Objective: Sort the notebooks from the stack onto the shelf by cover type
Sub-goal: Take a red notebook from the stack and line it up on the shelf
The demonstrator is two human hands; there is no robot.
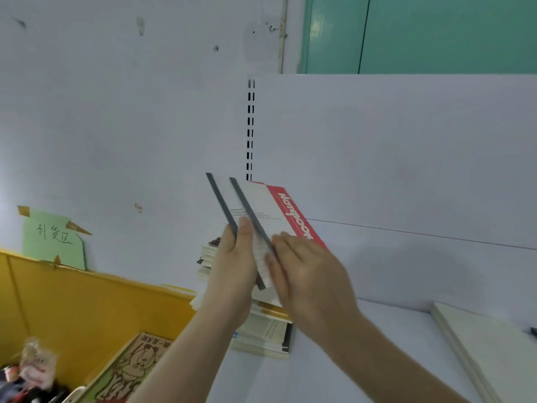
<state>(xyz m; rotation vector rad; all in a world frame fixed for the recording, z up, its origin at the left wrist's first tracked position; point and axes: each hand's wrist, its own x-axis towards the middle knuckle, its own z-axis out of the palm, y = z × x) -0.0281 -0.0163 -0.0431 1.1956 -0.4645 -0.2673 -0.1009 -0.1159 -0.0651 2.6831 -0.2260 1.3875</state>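
Observation:
Two or three thin notebooks are held upright in front of the shelf's back panel. My left hand (232, 266) grips the left white notebook with a dark spine (222, 206). A second dark-spined white notebook (250, 213) stands beside it, between both hands. My right hand (302, 274) holds the red-and-white notebook (286, 210) from the right, with its fingers laid against the cover. Below and behind my hands a stack of notebooks (261, 333) lies on the white shelf (377, 359), partly hidden by my arms.
A cream-coloured flat notebook (488, 353) lies at the right of the shelf. At the left is a yellow cardboard box (72, 303) with a green paper label (53, 237), a cartoon-printed book (130, 370) and assorted clutter. A slotted upright (250, 129) runs up the back panel.

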